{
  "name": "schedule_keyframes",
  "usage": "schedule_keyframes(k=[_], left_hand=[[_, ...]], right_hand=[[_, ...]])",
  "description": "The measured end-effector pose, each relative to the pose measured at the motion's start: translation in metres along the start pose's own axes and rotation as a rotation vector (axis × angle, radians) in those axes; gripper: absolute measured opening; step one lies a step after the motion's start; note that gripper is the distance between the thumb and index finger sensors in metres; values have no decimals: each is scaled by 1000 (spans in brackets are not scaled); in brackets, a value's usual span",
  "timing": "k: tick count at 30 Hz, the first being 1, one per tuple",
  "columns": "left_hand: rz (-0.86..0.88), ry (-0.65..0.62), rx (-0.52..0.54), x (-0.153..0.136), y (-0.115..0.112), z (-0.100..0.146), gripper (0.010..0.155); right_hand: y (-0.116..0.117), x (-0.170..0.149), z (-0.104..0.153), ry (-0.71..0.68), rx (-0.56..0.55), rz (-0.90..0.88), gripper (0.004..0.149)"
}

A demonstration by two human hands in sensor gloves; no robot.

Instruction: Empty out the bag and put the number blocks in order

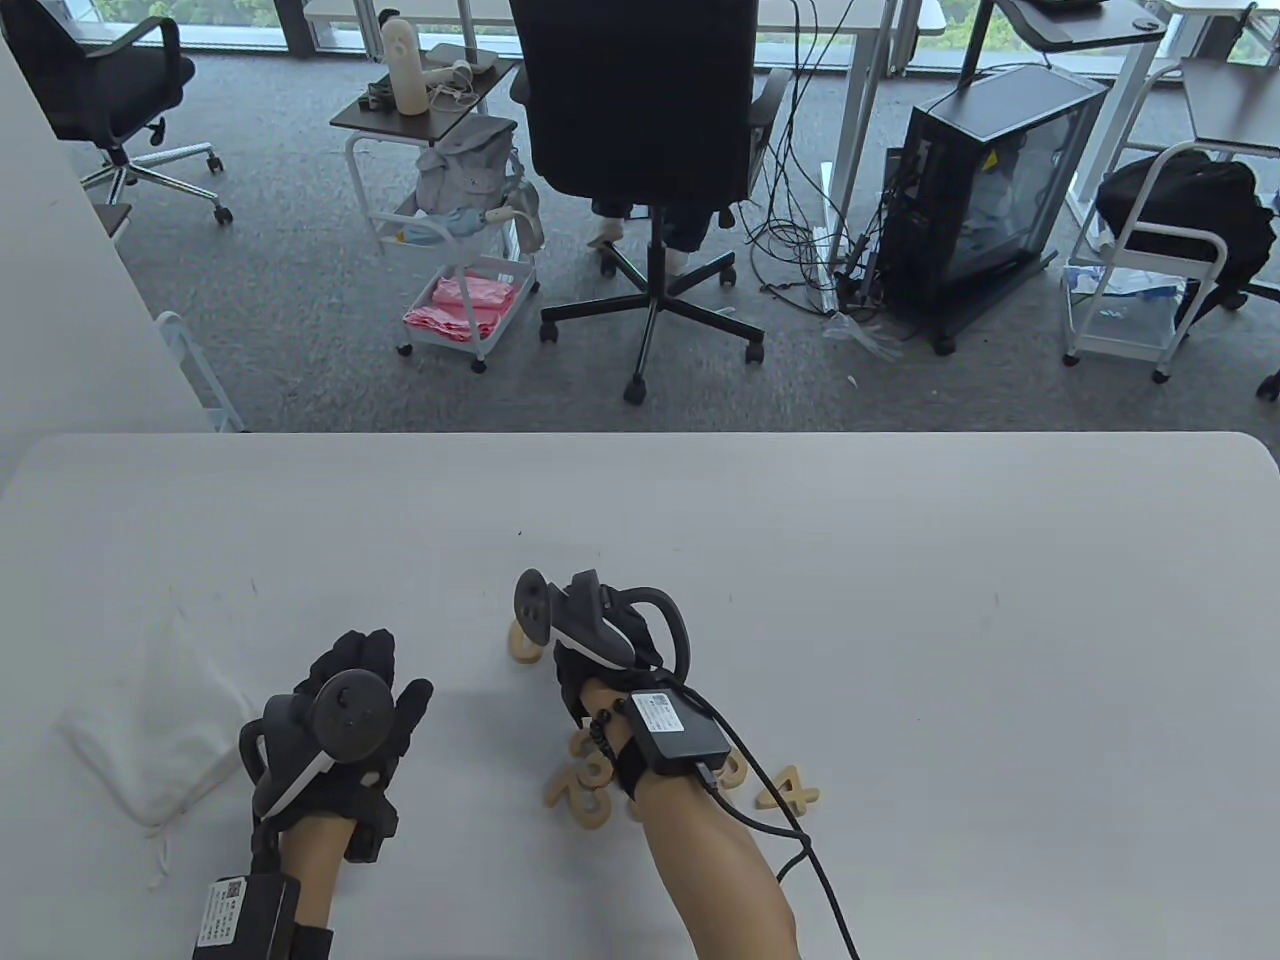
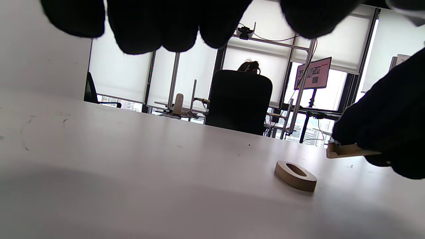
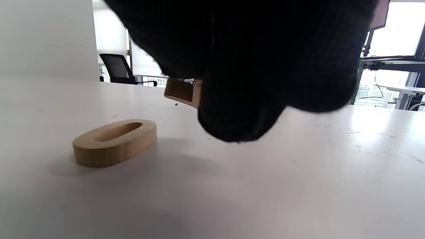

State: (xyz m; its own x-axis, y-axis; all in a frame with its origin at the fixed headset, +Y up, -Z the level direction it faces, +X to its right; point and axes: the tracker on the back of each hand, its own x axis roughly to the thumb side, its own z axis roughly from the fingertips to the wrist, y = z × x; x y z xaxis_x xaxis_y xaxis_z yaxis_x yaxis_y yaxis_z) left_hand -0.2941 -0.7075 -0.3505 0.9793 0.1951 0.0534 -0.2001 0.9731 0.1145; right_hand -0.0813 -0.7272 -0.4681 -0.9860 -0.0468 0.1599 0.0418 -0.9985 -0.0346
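- R hand grips a wood block in curled fingers, just off the table; which number it is can't be read.
- "0" block lies flat just left of the R fingertips, not touching them; in the table view only its edge shows at the tracker.
- L hand is flat-ish w/ fingers relaxed and straight, holding nothing, hovering low over bare table.
- Bag is white and limp, lying just left of the L hand, near the table's L edge.
- More blocks sit behind the R wrist, toward the near edge: "2", "4", plus others partly hidden under the arm, can't tell which.
- Open room: wide bare top ahead of both sets of fingertips to the far edge, and all the way right of the R hand to the rounded far-R corner.
- Gap btw the two hands is bare surface.
- R hand's cable trails back off the near edge, passing close by the "4".
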Motion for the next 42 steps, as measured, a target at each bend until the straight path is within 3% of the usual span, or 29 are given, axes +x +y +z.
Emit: schedule_keyframes(k=[8, 15, 36, 42], left_hand=[[3, 5, 10, -2, 2, 0, 73], [7, 6, 18, -3, 2, 0, 73], [6, 3, 10, -3, 3, 1, 73], [2, 0, 2, -3, 2, 1, 73]], right_hand=[[24, 10, -17, -6, 130, 14, 46], [28, 12, -19, -60, 141, 7, 50], [28, 5, -20, -82, 177, -12, 53], [10, -7, -16, -80, 148, -15, 54]])
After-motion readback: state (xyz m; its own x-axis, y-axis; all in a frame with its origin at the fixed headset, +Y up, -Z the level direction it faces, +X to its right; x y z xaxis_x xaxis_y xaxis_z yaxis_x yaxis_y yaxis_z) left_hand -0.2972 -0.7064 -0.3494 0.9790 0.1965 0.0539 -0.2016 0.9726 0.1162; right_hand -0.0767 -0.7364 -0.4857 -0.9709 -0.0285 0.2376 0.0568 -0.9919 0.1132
